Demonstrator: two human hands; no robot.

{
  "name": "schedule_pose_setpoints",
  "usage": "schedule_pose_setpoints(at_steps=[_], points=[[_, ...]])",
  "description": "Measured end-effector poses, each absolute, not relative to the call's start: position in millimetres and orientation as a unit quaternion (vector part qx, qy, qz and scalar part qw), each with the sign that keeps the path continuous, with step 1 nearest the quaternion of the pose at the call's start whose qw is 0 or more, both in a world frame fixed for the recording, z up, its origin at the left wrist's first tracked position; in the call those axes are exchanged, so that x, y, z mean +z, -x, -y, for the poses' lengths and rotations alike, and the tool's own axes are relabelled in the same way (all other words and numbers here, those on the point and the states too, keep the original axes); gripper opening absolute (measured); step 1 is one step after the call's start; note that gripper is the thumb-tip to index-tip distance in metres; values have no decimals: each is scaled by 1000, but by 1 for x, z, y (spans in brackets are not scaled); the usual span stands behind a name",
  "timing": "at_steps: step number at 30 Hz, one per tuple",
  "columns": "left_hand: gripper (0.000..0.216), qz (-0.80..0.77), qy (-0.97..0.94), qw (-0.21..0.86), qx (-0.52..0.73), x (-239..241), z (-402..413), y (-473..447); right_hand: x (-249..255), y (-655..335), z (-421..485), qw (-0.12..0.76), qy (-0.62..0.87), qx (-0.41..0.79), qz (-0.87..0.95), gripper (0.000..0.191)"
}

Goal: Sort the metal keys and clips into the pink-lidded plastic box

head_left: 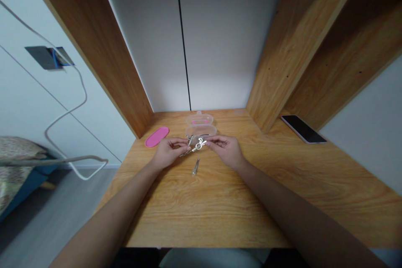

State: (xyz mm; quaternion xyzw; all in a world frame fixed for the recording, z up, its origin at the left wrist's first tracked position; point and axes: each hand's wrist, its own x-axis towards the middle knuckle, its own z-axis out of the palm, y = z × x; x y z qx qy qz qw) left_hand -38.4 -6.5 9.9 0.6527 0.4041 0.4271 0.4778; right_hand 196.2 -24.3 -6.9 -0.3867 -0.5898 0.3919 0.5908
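My left hand (168, 151) and my right hand (226, 149) meet over the middle of the wooden desk (220, 201). Together they pinch a small pair of silver scissors (197, 146) held just above the desk. Another small metal tool (190, 138) shows by my left fingertips; which hand grips it I cannot tell. A silver nail clipper (195, 167) lies on the desk just below the hands. Behind them stands an open clear plastic case (201, 124) with a pink inside.
A pink oval pad (156, 137) lies left of the case. A dark phone (303, 129) rests on the desk at the right. Wooden side panels (282, 50) wall in the niche. A white cable (72, 109) hangs at the left.
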Motion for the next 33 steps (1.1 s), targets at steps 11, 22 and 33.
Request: schedule_pose_setpoints(at_steps=[11, 22, 33], points=[[42, -394, -624, 550, 391, 7, 7, 38, -3, -195, 26, 592, 372, 420, 579, 28], [41, -389, -659, 541, 350, 5, 8, 37, -2, -192, 28, 580, 373, 427, 585, 29], [33, -363, -703, 498, 356, 1, 10, 35, -7, -190, 27, 563, 376, 422, 603, 22]])
